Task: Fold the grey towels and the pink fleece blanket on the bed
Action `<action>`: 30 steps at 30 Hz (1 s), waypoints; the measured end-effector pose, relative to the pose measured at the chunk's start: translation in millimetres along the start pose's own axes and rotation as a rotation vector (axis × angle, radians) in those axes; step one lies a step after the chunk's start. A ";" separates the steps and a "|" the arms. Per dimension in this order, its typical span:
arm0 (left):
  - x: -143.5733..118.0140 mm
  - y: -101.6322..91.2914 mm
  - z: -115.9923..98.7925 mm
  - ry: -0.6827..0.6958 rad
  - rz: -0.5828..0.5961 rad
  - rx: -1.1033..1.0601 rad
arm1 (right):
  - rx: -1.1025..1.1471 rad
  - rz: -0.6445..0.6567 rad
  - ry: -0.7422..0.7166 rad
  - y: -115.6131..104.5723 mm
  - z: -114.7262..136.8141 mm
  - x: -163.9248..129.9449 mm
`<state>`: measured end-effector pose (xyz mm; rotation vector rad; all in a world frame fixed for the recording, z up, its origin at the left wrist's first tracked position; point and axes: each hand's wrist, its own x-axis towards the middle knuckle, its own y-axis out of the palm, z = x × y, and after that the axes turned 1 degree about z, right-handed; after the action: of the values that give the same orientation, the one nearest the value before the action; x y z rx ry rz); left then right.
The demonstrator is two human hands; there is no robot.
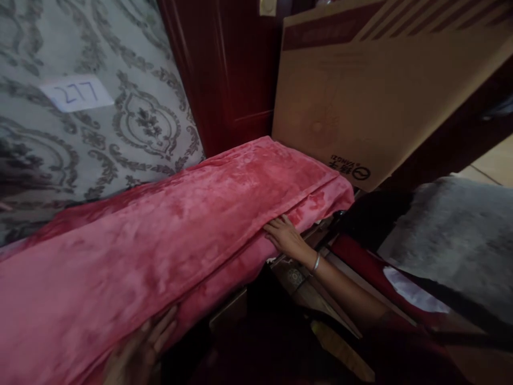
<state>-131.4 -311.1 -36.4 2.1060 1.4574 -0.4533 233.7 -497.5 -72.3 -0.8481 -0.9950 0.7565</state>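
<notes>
A long pink plush blanket, folded over itself, stretches from the lower left to the middle of the head view. Its near fold edge runs lengthwise along the side facing me. My right hand, with a silver bracelet at the wrist, rests on that edge near the far end, fingers stretched out on the fabric. Lower left, my left hand touches the near edge too, its fingers apart and slightly blurred. Neither hand visibly grasps the cloth.
Behind the blanket stands a large cardboard box leaning by a dark red wooden panel. Patterned grey wallpaper bears a paper label reading 277. At right sits a grey fluffy cover; dark clutter lies below the blanket.
</notes>
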 end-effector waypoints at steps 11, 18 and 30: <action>14.3 70.1 11.5 0.047 0.171 -0.196 | -0.131 0.195 -0.089 18.1 41.0 17.5; 6.5 65.6 24.4 -0.014 0.219 -0.178 | 0.026 -0.136 -0.227 29.8 28.1 -11.0; -1.3 63.9 25.7 -0.025 0.254 -0.184 | -0.173 -0.086 -0.102 13.8 20.3 -2.1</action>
<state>-71.6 -345.0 -41.2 2.0910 1.1500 -0.2381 212.2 -487.7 -79.1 -0.9164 -1.1931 0.6523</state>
